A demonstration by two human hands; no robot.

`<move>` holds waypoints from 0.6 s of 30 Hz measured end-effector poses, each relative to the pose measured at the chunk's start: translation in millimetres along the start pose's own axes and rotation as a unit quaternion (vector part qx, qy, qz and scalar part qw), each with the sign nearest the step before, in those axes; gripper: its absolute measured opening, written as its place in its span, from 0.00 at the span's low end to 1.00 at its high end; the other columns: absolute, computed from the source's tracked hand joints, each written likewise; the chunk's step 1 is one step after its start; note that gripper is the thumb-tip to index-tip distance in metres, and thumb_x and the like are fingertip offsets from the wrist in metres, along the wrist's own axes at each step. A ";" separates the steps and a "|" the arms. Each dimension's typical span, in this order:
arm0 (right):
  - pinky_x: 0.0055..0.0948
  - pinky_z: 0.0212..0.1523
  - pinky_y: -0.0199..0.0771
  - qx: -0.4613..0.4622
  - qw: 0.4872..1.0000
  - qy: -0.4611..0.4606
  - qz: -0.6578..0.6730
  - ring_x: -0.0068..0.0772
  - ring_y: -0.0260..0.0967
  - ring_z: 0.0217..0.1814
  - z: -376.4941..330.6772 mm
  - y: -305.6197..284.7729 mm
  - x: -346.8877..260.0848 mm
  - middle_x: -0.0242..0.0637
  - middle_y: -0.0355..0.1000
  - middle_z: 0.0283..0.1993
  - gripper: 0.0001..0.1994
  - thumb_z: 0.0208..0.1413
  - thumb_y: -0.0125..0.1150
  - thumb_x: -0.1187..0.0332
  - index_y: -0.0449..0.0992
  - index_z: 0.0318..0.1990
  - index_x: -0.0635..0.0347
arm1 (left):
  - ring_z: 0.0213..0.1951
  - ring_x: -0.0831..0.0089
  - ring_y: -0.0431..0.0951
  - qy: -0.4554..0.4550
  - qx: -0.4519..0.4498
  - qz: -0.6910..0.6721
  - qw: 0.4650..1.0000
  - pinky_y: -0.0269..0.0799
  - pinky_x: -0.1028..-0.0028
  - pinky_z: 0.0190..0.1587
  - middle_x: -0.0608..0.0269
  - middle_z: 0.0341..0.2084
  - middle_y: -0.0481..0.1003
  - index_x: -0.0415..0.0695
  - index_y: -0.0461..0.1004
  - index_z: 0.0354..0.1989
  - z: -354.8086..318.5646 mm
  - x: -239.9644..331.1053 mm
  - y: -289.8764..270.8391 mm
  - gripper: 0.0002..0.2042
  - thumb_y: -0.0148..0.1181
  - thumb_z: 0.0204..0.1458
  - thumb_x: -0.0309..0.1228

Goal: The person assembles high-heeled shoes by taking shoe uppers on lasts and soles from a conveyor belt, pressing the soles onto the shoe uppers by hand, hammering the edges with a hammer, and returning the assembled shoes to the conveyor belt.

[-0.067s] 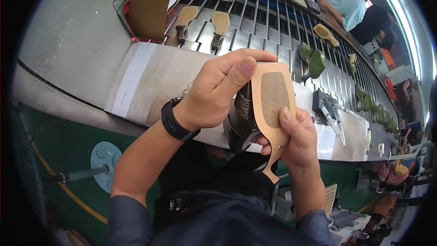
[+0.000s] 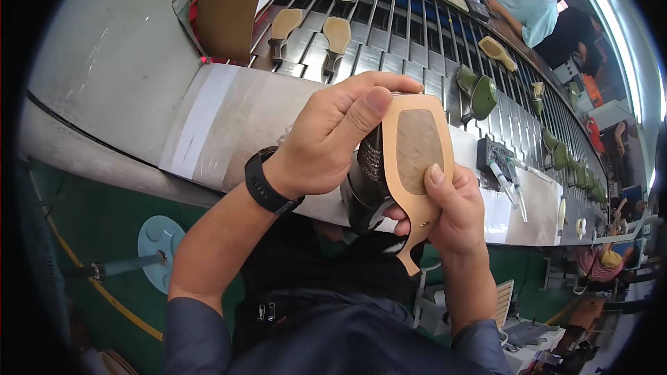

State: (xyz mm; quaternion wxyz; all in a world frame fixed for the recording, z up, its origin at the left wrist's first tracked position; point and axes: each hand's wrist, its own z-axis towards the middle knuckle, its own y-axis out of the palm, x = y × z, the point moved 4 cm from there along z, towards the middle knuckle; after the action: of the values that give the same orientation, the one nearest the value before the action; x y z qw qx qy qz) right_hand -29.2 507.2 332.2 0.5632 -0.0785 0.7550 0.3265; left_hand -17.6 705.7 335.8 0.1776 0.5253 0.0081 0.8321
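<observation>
In front of me is a dark shoe (image 2: pixel 365 198) with its tan sole (image 2: pixel 391 160) turned up towards me. A brownish inset panel (image 2: pixel 417 149) fills the wide forepart, and the narrow waist and heel flap point down towards my body. My left hand (image 2: pixel 330 139) grips the toe end from the left, its thumb at the sole's edge and its index finger stretched along the toe. From the right, my right hand (image 2: pixel 458 212) holds the waist, thumb pressed on the sole and fingers wrapped beneath. Part of the upper is hidden behind the sole and hands.
Beyond the pale bench edge (image 2: pixel 236 107) runs a slatted metal conveyor (image 2: pixel 379 38) carrying tan-soled shoes (image 2: pixel 337 35) and green shoes (image 2: pixel 479 97). A black box with brushes (image 2: pixel 493 156) stands right. A brown board (image 2: pixel 229 14) is at the back left. A person (image 2: pixel 538 10) works across the line.
The sole has turned slightly in my hands, its face more towards me and its heel flap a little further left and up. Both hands keep their hold.
</observation>
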 end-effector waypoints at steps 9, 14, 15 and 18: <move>0.31 0.34 0.90 0.008 0.998 -0.045 -0.051 0.35 0.85 0.34 5.1 4.3 -0.6 0.52 0.83 0.41 0.19 0.76 0.54 0.62 0.75 0.54 0.76 | 0.63 0.70 0.74 -0.030 -0.041 0.007 0.999 0.68 0.67 0.68 0.54 0.63 0.74 0.33 0.58 0.75 -11.7 11.0 -5.8 0.30 0.56 0.72 0.39; 0.29 0.38 0.88 -0.007 0.996 -0.009 -0.084 0.34 0.84 0.35 -11.0 16.6 4.8 0.52 0.83 0.41 0.24 0.78 0.49 0.56 0.75 0.55 0.76 | 0.71 0.61 0.69 -0.037 -0.037 0.004 0.999 0.62 0.62 0.73 0.44 0.70 0.68 0.33 0.56 0.77 -27.6 18.7 -7.5 0.34 0.59 0.69 0.41; 0.31 0.40 0.88 -0.030 0.994 -0.004 -0.102 0.35 0.84 0.36 -17.8 24.5 1.7 0.51 0.83 0.40 0.27 0.78 0.46 0.53 0.75 0.56 0.76 | 0.72 0.60 0.68 -0.037 -0.042 -0.017 0.998 0.63 0.62 0.73 0.42 0.72 0.66 0.32 0.58 0.75 -35.6 20.3 -8.6 0.36 0.58 0.70 0.48; 0.27 0.37 0.84 -0.026 0.979 -0.059 -0.193 0.29 0.83 0.34 -40.6 39.8 13.2 0.43 0.84 0.36 0.25 0.79 0.43 0.56 0.79 0.52 0.74 | 0.64 0.54 0.78 -0.036 0.007 0.008 0.999 0.73 0.60 0.66 0.35 0.65 0.73 0.30 0.68 0.68 -59.0 37.7 7.5 0.36 0.54 0.70 0.55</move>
State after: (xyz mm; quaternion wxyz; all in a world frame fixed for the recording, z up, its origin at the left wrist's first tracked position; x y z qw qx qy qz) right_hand -85.6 517.7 342.6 0.6572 -0.2182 0.6820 0.2354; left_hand -86.0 720.3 343.8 0.1674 0.5562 0.0039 0.8140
